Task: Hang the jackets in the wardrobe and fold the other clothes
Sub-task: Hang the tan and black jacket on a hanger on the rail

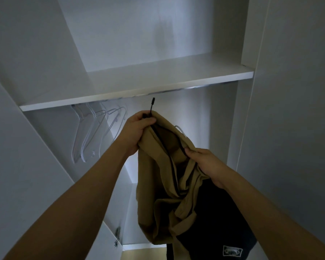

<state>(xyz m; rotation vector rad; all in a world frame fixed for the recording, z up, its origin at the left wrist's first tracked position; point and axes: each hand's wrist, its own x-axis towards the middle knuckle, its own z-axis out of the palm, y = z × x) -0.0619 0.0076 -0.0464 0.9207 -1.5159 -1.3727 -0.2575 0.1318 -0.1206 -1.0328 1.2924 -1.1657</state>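
Hanging step, tan jacket [169, 184]: left hand [137, 132] pinches collar and zipper top, right hand [204, 164] grips front edge; best kept taut while reaching the rail [176, 90].

Tan jacket held up inside the open wardrobe.
The jacket [163, 194] hung bunched and creased, its dark zip open, a black hook [152, 106] poking up from its collar just below the rail [176, 90]. A dark garment [214, 222] with a pale patch hung behind it; white hangers [94, 132] hung at left.
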